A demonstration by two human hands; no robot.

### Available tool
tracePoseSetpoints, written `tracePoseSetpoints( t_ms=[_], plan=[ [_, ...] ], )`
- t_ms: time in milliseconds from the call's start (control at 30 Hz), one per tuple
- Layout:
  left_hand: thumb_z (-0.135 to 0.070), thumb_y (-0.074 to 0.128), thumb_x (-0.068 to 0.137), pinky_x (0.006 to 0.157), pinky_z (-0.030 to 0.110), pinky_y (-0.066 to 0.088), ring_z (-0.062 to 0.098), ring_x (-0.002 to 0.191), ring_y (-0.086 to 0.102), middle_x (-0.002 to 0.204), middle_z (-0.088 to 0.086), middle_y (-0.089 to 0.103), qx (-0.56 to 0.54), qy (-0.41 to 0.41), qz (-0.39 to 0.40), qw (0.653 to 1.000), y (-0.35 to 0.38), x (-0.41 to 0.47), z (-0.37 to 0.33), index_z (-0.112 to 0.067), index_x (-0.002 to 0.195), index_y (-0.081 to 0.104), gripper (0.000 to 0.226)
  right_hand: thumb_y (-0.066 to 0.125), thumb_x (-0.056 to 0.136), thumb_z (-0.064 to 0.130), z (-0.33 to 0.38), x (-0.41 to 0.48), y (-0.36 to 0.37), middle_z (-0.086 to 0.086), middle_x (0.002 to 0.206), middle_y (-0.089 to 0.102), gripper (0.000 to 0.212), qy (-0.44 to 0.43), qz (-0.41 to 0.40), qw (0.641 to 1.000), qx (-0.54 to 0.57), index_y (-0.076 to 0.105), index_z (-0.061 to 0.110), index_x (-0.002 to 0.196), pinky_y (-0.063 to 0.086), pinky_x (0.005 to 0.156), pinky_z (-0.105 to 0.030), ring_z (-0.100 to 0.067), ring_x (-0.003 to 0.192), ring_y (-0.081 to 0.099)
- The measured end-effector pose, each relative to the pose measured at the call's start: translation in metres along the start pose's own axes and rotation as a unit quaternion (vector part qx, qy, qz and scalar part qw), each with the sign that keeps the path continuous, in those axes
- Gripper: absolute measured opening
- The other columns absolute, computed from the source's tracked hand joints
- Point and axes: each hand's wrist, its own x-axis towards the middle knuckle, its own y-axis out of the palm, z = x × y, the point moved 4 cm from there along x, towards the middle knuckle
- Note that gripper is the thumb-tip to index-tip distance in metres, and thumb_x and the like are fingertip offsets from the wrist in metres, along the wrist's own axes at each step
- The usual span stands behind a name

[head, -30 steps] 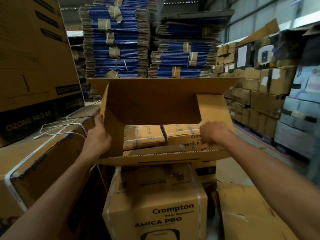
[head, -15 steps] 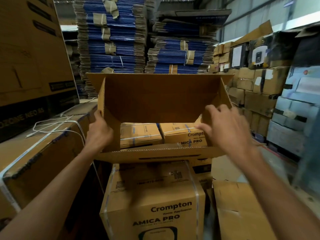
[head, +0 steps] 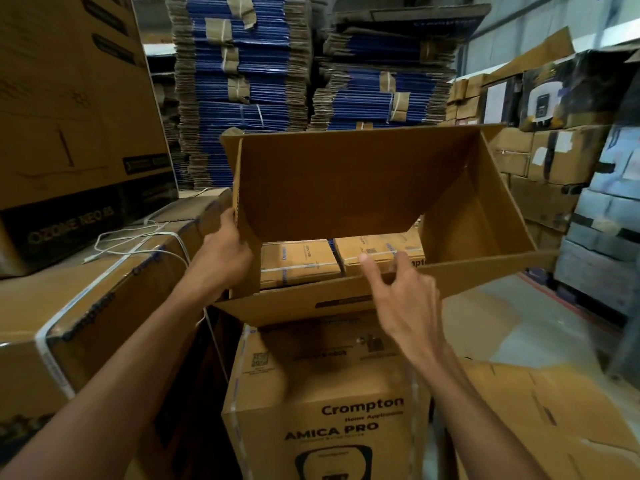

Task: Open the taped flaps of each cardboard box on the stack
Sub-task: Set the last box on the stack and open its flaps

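An empty brown cardboard box [head: 363, 188] is held up in front of me, its open side facing me and its flaps spread. My left hand [head: 221, 258] grips its left wall near the lower corner. My right hand [head: 405, 292] hovers just in front of the near bottom flap [head: 304, 303] with fingers loosely spread, holding nothing. Below stands a taped Crompton Amica Pro box [head: 325, 403]. Through the open box I see two smaller strapped boxes [head: 301, 261] behind.
A large strapped carton [head: 79, 306] with a white cable [head: 138, 244] on it sits at my left, under an Ozone Neo carton [head: 69, 133]. Bundles of flattened blue cartons [head: 242, 81] rise behind. Stacked boxes [head: 554, 161] line the right; another carton [head: 540, 420] lies low right.
My right hand has let go of the box's right inner flap and drawn back toward the near bottom flap. The right flap has swung outward. The left hand keeps its grip.
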Motion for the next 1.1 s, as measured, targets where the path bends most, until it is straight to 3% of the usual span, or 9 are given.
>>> tracePoseSetpoints(
  t_ms=[133, 233, 367, 467, 600, 733, 833, 967, 1100],
  plan=[
    [-0.007, 0.043, 0.105, 0.109, 0.058, 0.044, 0.033, 0.134, 0.051, 0.152, 0.008, 0.048, -0.007, 0.023, 0.082, 0.996, -0.002, -0.013, -0.025, -0.036, 0.159, 0.019, 0.065, 0.049, 0.103, 0.041, 0.001, 0.047, -0.015, 0.002, 0.068, 0.059, 0.038, 0.025, -0.014, 0.999, -0.024, 0.062, 0.008, 0.117, 0.045, 0.045, -0.02, -0.008, 0.05, 0.053],
    [-0.01, 0.042, 0.106, 0.103, 0.055, 0.05, 0.031, 0.127, 0.055, 0.146, 0.007, 0.052, 0.005, 0.032, 0.15, 0.988, 0.011, -0.016, -0.048, -0.034, 0.156, 0.026, 0.058, 0.048, 0.102, 0.038, 0.002, 0.079, -0.02, -0.001, 0.082, 0.062, 0.028, 0.042, -0.002, 0.999, -0.022, 0.059, 0.012, 0.103, 0.042, 0.055, -0.028, -0.016, 0.07, 0.06],
    [-0.017, 0.05, 0.103, 0.079, 0.042, 0.056, 0.028, 0.104, 0.068, 0.116, 0.009, 0.069, 0.068, 0.024, 0.274, 0.959, 0.036, -0.013, -0.075, -0.029, 0.138, 0.049, 0.037, 0.041, 0.106, 0.034, 0.015, 0.109, -0.017, -0.003, 0.099, 0.062, 0.021, 0.042, 0.058, 0.997, 0.036, 0.045, 0.02, 0.12, 0.053, 0.074, -0.041, -0.017, 0.082, 0.06],
    [-0.023, 0.048, 0.103, 0.09, 0.047, 0.056, 0.027, 0.102, 0.071, 0.108, 0.008, 0.075, 0.091, 0.043, 0.325, 0.94, 0.054, -0.013, -0.093, -0.019, 0.124, 0.063, 0.026, 0.033, 0.106, 0.048, 0.023, 0.118, -0.007, -0.007, 0.112, 0.063, 0.041, 0.046, 0.102, 0.99, 0.085, 0.033, 0.027, 0.141, 0.054, 0.094, -0.053, -0.023, 0.094, 0.063],
    [-0.033, 0.046, 0.101, 0.073, 0.036, 0.057, 0.023, 0.087, 0.07, 0.091, 0.006, 0.074, 0.041, 0.038, 0.321, 0.945, 0.064, -0.013, -0.108, -0.015, 0.103, 0.071, 0.031, 0.037, 0.078, 0.088, 0.019, 0.117, 0.008, -0.012, 0.161, 0.034, 0.101, 0.104, 0.141, 0.966, 0.191, 0.007, 0.038, 0.16, 0.04, 0.109, -0.062, -0.04, 0.138, 0.044],
    [-0.086, 0.045, 0.082, 0.101, 0.055, 0.051, 0.03, 0.124, 0.061, 0.141, 0.002, 0.061, -0.052, 0.044, 0.37, 0.927, 0.074, -0.018, -0.091, -0.04, 0.141, 0.055, 0.075, 0.041, 0.058, 0.076, 0.001, 0.137, 0.011, -0.017, 0.151, 0.046, 0.108, 0.11, 0.122, 0.958, 0.235, 0.017, 0.034, 0.155, 0.052, 0.096, -0.061, -0.041, 0.122, 0.056],
    [-0.087, 0.057, 0.072, 0.117, 0.05, 0.036, 0.016, 0.144, 0.042, 0.161, -0.013, 0.036, -0.09, 0.117, 0.397, 0.906, 0.087, -0.044, -0.067, -0.054, 0.155, 0.023, 0.096, 0.04, 0.058, 0.072, -0.007, 0.145, 0.008, -0.017, 0.144, 0.051, 0.105, 0.117, 0.128, 0.958, 0.231, 0.022, 0.03, 0.152, 0.054, 0.093, -0.06, -0.038, 0.114, 0.06],
    [-0.062, 0.07, 0.086, 0.102, 0.028, 0.05, 0.003, 0.116, 0.058, 0.131, -0.019, 0.059, 0.138, 0.194, 0.324, 0.915, 0.107, -0.061, -0.031, -0.05, 0.153, 0.014, 0.088, 0.039, 0.056, 0.073, -0.007, 0.145, 0.008, -0.014, 0.135, 0.057, 0.104, 0.129, 0.136, 0.952, 0.241, 0.026, 0.028, 0.15, 0.054, 0.092, -0.06, -0.035, 0.107, 0.063],
    [-0.042, 0.052, 0.102, 0.068, 0.032, 0.052, 0.014, 0.078, 0.057, 0.097, 0.0, 0.056, 0.203, 0.129, 0.176, 0.955, 0.118, -0.047, -0.012, -0.031, 0.111, 0.048, 0.015, 0.054, 0.062, 0.09, -0.008, 0.141, 0.025, -0.006, 0.151, 0.048, 0.114, 0.128, 0.153, 0.936, 0.291, 0.025, 0.032, 0.156, 0.043, 0.107, -0.06, -0.032, 0.133, 0.05]
  ],
)
